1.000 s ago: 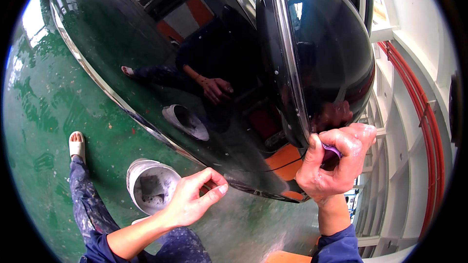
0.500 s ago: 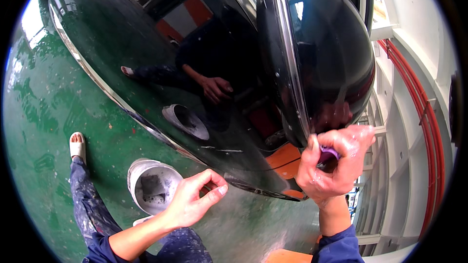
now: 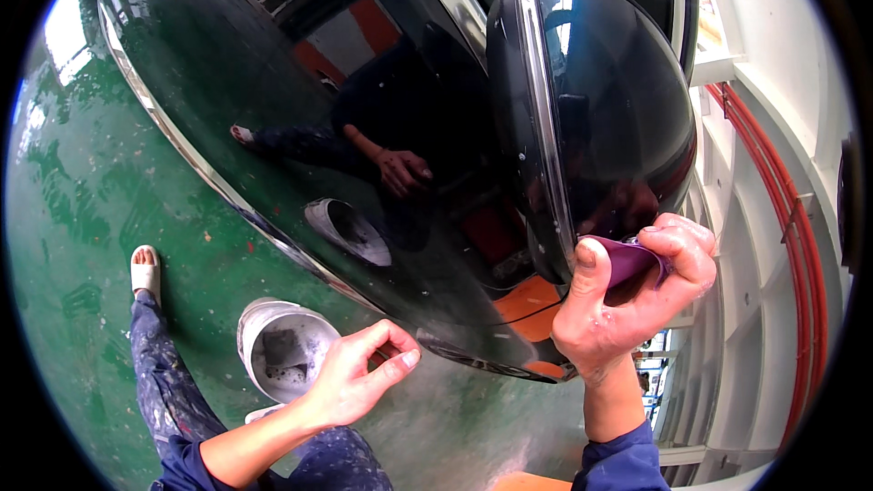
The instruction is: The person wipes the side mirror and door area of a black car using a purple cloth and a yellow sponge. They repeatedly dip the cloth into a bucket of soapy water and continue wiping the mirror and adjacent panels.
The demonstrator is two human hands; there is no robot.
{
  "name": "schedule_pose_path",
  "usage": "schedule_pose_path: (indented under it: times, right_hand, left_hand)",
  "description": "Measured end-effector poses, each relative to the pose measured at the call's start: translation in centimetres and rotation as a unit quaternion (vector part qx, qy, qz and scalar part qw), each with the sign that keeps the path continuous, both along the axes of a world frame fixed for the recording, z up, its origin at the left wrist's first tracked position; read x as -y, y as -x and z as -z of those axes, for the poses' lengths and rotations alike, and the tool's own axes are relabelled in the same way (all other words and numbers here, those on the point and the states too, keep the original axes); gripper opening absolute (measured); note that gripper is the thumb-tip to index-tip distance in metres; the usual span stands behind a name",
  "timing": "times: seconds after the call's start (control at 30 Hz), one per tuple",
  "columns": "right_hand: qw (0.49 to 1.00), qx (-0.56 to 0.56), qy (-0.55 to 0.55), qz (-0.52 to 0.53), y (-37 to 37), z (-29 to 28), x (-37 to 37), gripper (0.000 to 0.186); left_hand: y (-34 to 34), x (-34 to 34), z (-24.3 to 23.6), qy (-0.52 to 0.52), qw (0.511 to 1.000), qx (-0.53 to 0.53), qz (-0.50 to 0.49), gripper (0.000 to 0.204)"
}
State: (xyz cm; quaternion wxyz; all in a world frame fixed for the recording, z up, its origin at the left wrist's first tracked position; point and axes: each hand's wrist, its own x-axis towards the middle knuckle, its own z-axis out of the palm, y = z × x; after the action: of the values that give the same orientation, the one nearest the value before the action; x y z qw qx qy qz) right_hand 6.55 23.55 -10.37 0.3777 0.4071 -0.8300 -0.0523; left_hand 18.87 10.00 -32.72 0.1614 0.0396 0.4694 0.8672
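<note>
My right hand (image 3: 627,295) grips a thin, bent purple sheet (image 3: 623,259) at the lower edge of a glossy black mirror housing (image 3: 614,91), beside its vertical chrome strip (image 3: 541,64). Moisture glistens on the fingers. My left hand (image 3: 359,373) is curled, thumb close to the forefinger, in front of the black car's side (image 3: 209,55); I cannot make out whether it holds anything. Just to its left, a whitish bucket (image 3: 264,318) with murky grey contents stands on the green floor (image 3: 82,236).
My sandalled foot (image 3: 145,268) and paint-spotted trouser leg are at the lower left. A chrome trim (image 3: 218,173) runs along the car. Red pipes (image 3: 791,245) and white framework (image 3: 746,336) curve along the right, with an orange patch at the bottom edge.
My right hand has turned and its fingers have shifted right and up, showing more of the purple sheet. The mirror appears a little lower in view. My left hand has barely moved.
</note>
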Motion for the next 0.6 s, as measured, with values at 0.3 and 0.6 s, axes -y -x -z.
schedule_pose_path:
  times: [0.3, 0.6]
  right_hand:
    - [1.000, 0.020, 0.003, -0.009, 0.0, 1.0, -1.5, 0.059]
    - [0.998, 0.024, 0.021, -0.051, 0.9, 0.9, -1.0, 0.059]
  left_hand:
    - [-0.2, 0.3, 0.4, 0.013, 0.999, 0.018, 0.047, 0.027]
    - [0.1, -0.6, -0.6, 0.029, 0.996, 0.004, 0.085, 0.026]
